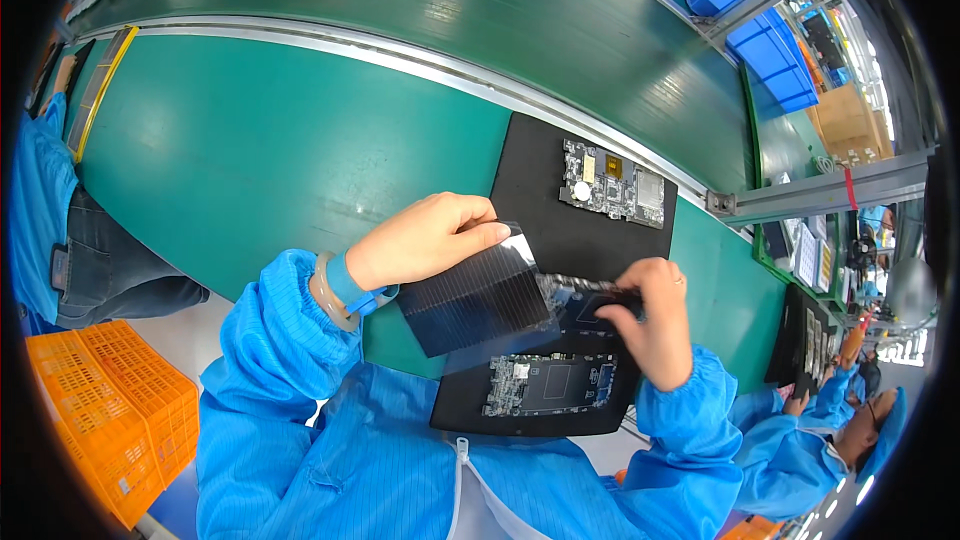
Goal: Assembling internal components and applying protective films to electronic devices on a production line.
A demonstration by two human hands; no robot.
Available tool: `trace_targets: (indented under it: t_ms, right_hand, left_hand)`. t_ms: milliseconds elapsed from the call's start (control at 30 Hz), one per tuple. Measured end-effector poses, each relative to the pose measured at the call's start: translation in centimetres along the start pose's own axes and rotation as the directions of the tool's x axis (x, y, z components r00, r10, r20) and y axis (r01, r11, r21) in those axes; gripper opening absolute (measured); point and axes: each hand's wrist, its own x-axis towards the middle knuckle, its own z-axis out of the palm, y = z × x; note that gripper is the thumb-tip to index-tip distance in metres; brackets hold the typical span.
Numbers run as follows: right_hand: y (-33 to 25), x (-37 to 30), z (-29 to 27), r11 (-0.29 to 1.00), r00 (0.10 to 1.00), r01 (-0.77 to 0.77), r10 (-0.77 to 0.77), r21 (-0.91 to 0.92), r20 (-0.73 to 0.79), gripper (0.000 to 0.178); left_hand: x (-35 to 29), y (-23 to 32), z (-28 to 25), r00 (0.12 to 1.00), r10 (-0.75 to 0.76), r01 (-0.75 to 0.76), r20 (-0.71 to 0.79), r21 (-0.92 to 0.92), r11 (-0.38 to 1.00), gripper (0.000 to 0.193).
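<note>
My left hand point(430, 235), a wrist strap at its cuff, pinches the upper edge of a dark, shiny bag point(472, 302) with a fine grid pattern and clear edges. My right hand point(655, 318) grips a populated circuit board point(580, 308) by its right end. The board's left end meets the bag's right side; whether it is inside the bag I cannot tell. Both are held above a black mat point(525, 175). A second circuit board point(550, 385) lies flat on the mat's near part, below my hands. Another board point(612, 183) rests on its far part.
Beyond the metal rail point(420, 62) runs a dark green conveyor belt point(420, 0). Blue bins point(770, 60) and a metal post point(830, 183) stand at the right. Orange crates point(120, 415) are at lower left. One co-worker point(45, 200) is at left, others point(800, 465) at right.
</note>
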Motion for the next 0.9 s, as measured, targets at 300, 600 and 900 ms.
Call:
trace_targets:
  t_ms: [300, 600, 900]
  right_hand:
    - [1.2, -3.8, 3.3, 0.952, 0.947, 0.130, -0.202, -0.276, -0.251, 0.022]
    - [-4.8, -8.8, 2.6, 0.994, 0.992, -0.106, 0.107, -0.024, 0.059, 0.044]
    - [-5.1, -14.2, 5.3, 0.977, 0.986, 0.063, -0.092, -0.203, -0.138, 0.027]
  left_hand:
    - [-0.5, 0.0, -0.1, 0.998, -0.016, 0.022, 0.060, -0.090, 0.996, 0.036]
    - [-0.3, -0.3, 0.1, 0.998, -0.002, 0.006, 0.066, -0.071, 0.997, 0.033]
    - [-0.3, -0.4, 0.3, 0.994, 0.024, -0.011, 0.107, -0.122, 0.993, 0.034]
